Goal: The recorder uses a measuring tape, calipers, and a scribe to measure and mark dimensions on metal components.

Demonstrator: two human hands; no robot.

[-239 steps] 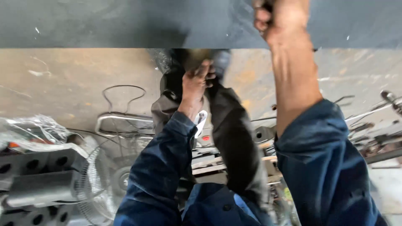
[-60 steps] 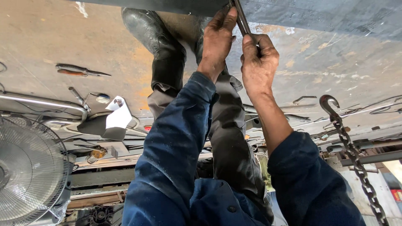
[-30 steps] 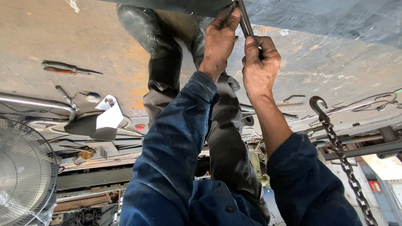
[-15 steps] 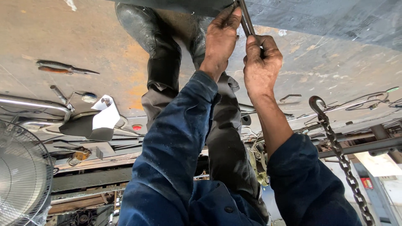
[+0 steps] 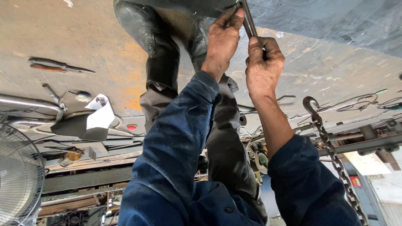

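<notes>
I see my right hand [image 5: 264, 60] clenched round a thin grey metal wrench [image 5: 250, 23] at the dark steel plate's [image 5: 335, 21] edge; left hand [image 5: 223, 39] pinches its tip; stained concrete floor [image 5: 75, 33], fan [image 5: 19, 175], chain [image 5: 331, 150] around

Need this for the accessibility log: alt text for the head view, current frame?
Two bare hands in blue sleeves work a slim metal tool at a dark panel's edge: the right hand grips its shaft, the left hand pinches near its tip. Beyond lie a chain with a hook, a screwdriver and a fan.
</notes>
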